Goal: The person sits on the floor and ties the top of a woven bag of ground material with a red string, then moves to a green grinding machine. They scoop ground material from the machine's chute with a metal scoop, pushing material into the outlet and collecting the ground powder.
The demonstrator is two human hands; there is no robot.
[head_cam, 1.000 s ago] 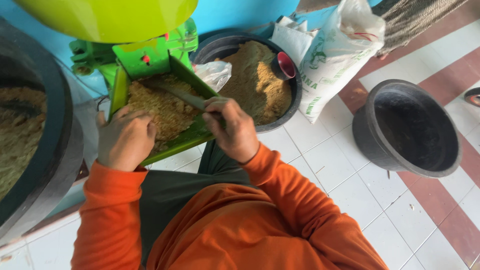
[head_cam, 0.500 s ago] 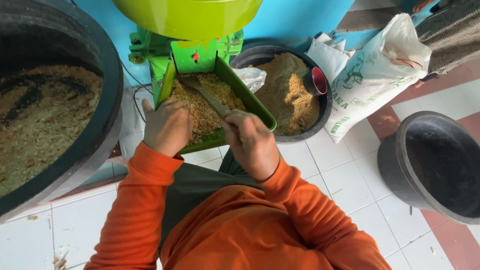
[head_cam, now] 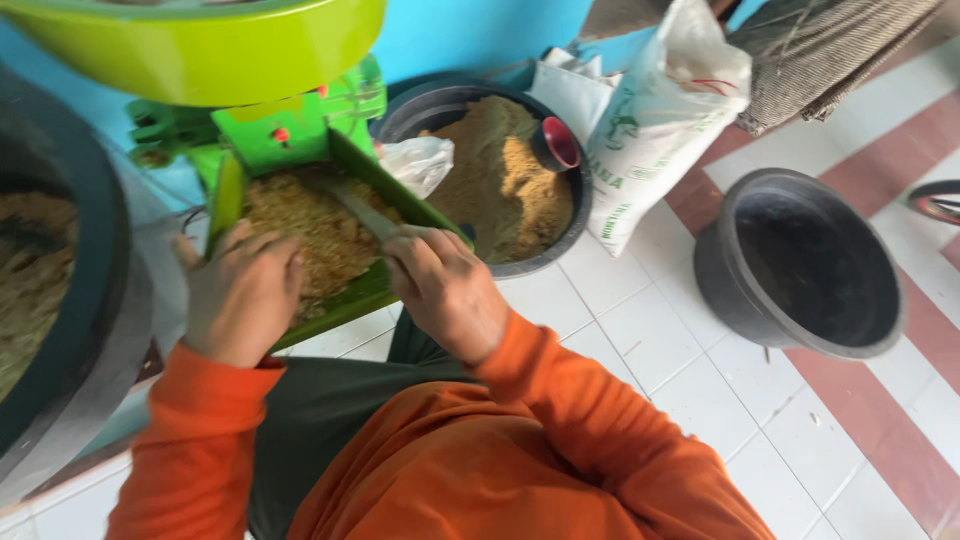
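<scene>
Down at the green machine, the right hand (head_cam: 445, 290) is closing its grip fully around the handle of a flat metal scraper (head_cam: 362, 213), whose blade is lying across the brown mash (head_cam: 300, 225) heaped in the green chute tray (head_cam: 395, 185), while the left hand (head_cam: 240, 295) is resting with curled fingers on the tray's near edge and the mash, though whether that grip is clasping anything cannot be told. Just beyond the tray, a black tub (head_cam: 575, 215) of finer brown meal is holding a small red cup (head_cam: 556, 143), with a white sack (head_cam: 655, 130) leaning beside it and a black bucket (head_cam: 740, 300) standing well apart on the tiled floor (head_cam: 650, 350).
</scene>
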